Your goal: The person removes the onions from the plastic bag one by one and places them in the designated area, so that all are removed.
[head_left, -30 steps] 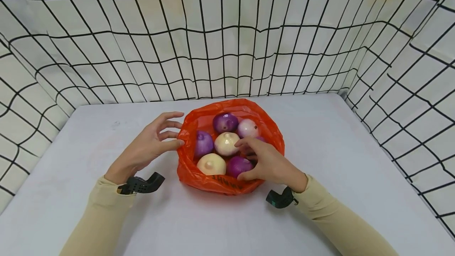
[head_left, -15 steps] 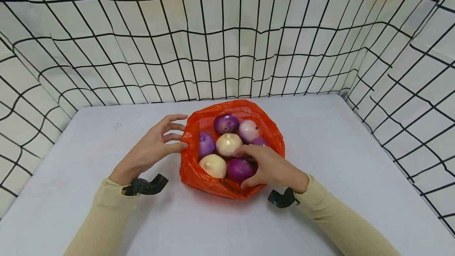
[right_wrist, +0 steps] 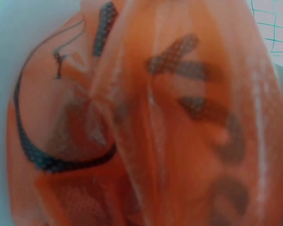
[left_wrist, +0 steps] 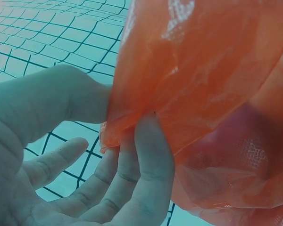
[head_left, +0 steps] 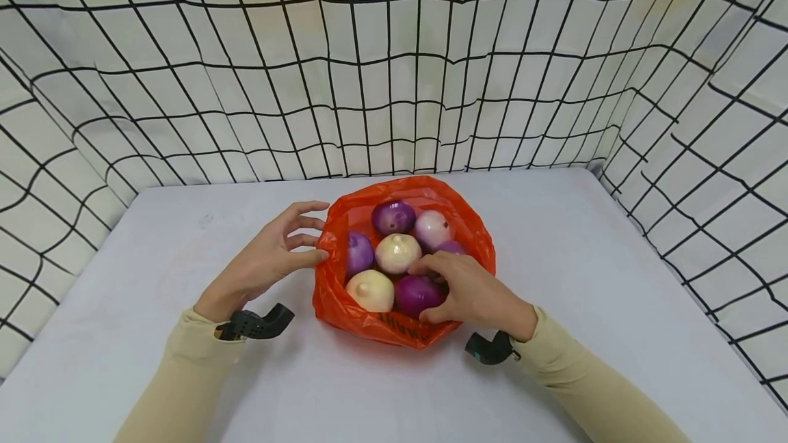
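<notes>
A red plastic bag [head_left: 406, 333] with dark lettering lies on the table, its mouth spread wide. Inside are several onions, among them a pale onion [head_left: 371, 290], another pale onion [head_left: 397, 253] and a purple onion [head_left: 415, 294]. My left hand [head_left: 271, 248] is at the bag's left rim; in the left wrist view its thumb and fingers pinch the thin plastic. My right hand [head_left: 474, 289] reaches in over the front right rim, index finger and thumb curled round the front purple onion. Its other fingers are hidden, and the right wrist view holds mostly blurred bag.
The bag stands on a white table [head_left: 554, 224]. Black netting [head_left: 394, 87] over white sheeting rises behind the table and along both sides. Small black cameras are strapped to both wrists. Further onions [head_left: 394, 216] sit toward the back of the bag.
Bag and hands appear slightly lower and farther right in the view. My right fingers have drawn back from the middle pale onion to the front purple one. The left hand stays at the rim.
</notes>
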`<state>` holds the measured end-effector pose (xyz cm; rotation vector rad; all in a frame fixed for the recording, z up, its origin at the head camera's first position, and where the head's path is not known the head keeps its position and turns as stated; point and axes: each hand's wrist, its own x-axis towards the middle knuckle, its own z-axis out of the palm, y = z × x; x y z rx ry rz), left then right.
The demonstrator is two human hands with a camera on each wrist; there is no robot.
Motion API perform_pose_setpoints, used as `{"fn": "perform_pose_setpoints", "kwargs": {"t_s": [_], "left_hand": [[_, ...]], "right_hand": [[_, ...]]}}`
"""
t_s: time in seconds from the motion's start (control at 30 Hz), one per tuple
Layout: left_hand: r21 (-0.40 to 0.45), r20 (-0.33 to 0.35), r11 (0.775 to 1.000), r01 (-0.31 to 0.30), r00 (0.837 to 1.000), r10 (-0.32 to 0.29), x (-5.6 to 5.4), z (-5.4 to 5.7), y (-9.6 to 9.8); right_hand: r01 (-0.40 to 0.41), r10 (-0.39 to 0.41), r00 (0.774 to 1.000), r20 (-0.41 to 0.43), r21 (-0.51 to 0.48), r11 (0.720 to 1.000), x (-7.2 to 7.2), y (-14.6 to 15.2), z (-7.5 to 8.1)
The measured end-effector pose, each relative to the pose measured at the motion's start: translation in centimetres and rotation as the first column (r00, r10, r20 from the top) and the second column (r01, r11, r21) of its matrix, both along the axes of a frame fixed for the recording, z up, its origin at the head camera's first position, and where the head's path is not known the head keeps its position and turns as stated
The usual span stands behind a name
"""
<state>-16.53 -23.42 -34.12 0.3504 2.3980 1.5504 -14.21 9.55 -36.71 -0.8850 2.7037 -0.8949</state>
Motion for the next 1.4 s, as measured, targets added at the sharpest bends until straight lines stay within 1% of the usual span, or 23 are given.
{"fn": "perform_pose_setpoints", "kwargs": {"t_s": [0.27,0.37,0.5,0.73,0.97,1.4], "left_hand": [[0.001,0.000,1.000,0.000,1.000,0.000,0.1,-0.1,0.0],[0.003,0.000,1.000,0.001,1.000,-0.001,0.1,0.0,0.0],[0.009,0.000,1.000,0.003,1.000,-0.003,0.2,0.0,0.0],[0.015,-0.006,1.000,0.004,1.000,-0.004,0.1,0.0,0.0],[0.016,-0.012,1.000,0.005,1.000,-0.005,0.1,0.0,-0.1],[0.035,-0.014,0.999,0.011,1.000,-0.010,0.1,0.0,-0.1]], "right_hand": [[-0.006,0.007,0.999,-0.049,0.020,1.000,0.2,-0.2,0.0],[-0.008,0.008,0.998,-0.062,-0.001,1.000,0.2,-0.1,0.0],[-0.013,0.009,0.998,-0.070,-0.051,0.999,0.2,-0.1,0.1],[-0.019,0.013,0.999,-0.044,-0.148,0.989,0.3,0.1,0.3],[-0.011,0.015,1.000,0.015,-0.233,0.972,0.2,0.3,0.4],[-0.015,0.027,0.999,0.029,-0.344,0.939,0.4,0.5,1.3]]}}
